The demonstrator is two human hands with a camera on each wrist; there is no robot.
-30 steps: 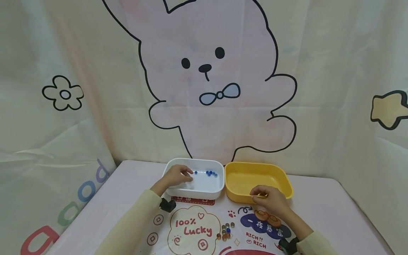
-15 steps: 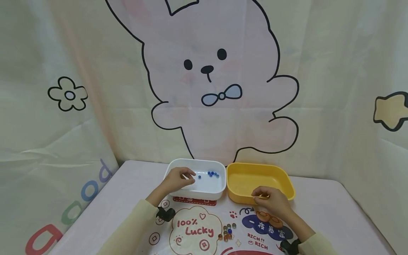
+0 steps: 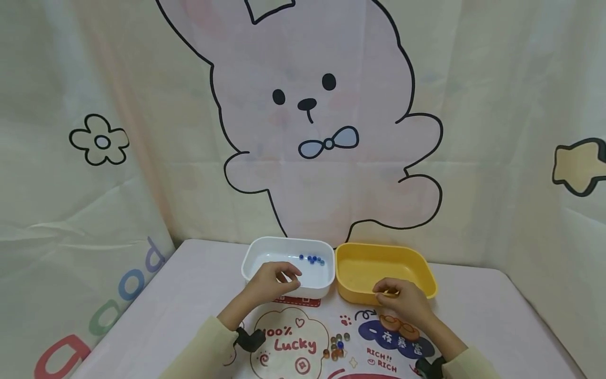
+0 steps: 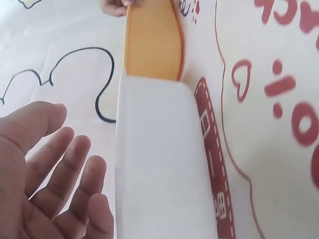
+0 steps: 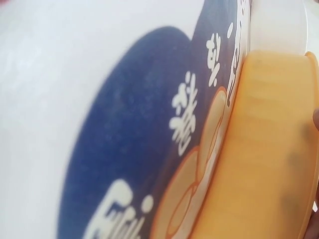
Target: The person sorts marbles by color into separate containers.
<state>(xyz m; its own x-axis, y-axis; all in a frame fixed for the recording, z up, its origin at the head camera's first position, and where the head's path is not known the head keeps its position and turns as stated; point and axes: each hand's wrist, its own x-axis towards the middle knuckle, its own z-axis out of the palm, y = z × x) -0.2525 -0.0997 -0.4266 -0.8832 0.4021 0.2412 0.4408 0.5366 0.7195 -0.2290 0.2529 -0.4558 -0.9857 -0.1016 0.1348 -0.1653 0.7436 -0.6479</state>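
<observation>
My left hand (image 3: 273, 281) hovers over the front rim of the white tray (image 3: 318, 288), thumb and fingers apart with nothing between them. In the left wrist view its loosely bent fingers (image 4: 92, 174) show beside the tray wall. Inside the tray, toward the back, lie several blue marbles (image 3: 314, 259), with one blue marble (image 3: 301, 257) just left of the group. My right hand (image 3: 402, 299) pinches the front rim of the yellow tray (image 3: 352, 295), fingers over the inside and thumb at the outer wall. In the right wrist view only bits of its fingers show at the edge.
Several amber and brownish marbles (image 3: 334, 355) with one blue marble (image 3: 340, 345) lie on the printed tablecloth (image 3: 284, 363), in front of the trays. Both trays stand side by side, near a cartoon curtain (image 3: 473, 200) behind the table.
My left hand has drawn back from inside the white tray to over its front rim, slightly rightward. The lone blue marble has rolled right, closer to the others. My right hand stays put.
</observation>
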